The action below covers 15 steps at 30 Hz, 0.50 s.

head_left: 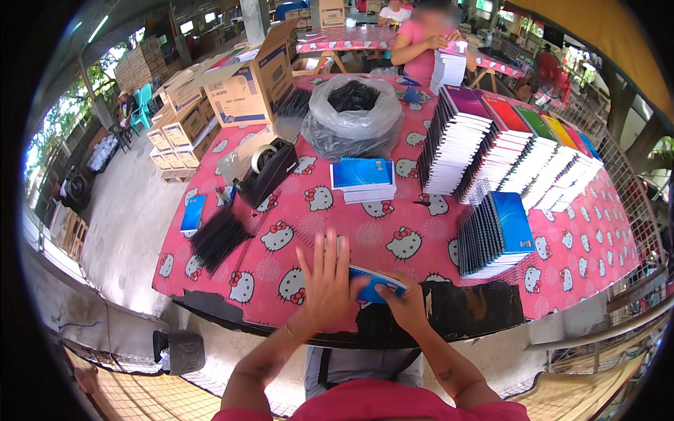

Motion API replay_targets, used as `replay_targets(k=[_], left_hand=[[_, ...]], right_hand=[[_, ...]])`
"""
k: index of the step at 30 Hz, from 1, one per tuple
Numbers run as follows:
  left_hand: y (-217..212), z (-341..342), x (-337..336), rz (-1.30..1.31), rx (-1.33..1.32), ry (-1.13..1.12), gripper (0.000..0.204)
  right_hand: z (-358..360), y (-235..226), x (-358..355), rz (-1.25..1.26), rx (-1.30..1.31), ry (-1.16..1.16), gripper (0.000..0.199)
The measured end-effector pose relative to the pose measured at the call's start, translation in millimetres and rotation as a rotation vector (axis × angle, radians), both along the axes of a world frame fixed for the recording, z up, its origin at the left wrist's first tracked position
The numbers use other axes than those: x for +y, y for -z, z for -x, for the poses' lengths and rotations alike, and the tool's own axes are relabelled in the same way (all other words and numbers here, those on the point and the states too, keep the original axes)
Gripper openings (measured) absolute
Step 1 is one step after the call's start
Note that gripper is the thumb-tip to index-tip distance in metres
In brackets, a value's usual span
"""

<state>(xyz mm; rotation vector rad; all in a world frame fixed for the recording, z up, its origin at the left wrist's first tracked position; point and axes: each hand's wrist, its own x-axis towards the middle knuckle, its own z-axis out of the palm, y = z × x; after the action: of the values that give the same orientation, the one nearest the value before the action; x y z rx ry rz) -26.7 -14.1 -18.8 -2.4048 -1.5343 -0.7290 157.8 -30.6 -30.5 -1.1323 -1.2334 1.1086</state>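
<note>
fingers [324,247] of our left hand [326,288] spread flat, steadying the blue notebook [375,284]; our right hand [406,302] pinches its near edge, just in front of the pink tablecloth [421,231].

an open brown cardboard box with a white and blue printed side [254,83] stands at the table's far left, beside stacked brown cartons [181,126] on the floor.
</note>
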Motion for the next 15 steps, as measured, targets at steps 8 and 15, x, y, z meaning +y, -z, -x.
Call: replay_targets(k=[8, 15], left_hand=[[-41.9, -2.5, 19.5, -0.049, 0.112, -0.058, 0.088], [-18.6, -9.5, -14.3, 0.097, 0.002, 0.130, 0.090]], right_hand=[[-1.6, -24.0, -6.2, 0.018, -0.100, -0.039, 0.030], [-1.8, -20.1, -5.1, 0.023, -0.020, -0.095, 0.029]])
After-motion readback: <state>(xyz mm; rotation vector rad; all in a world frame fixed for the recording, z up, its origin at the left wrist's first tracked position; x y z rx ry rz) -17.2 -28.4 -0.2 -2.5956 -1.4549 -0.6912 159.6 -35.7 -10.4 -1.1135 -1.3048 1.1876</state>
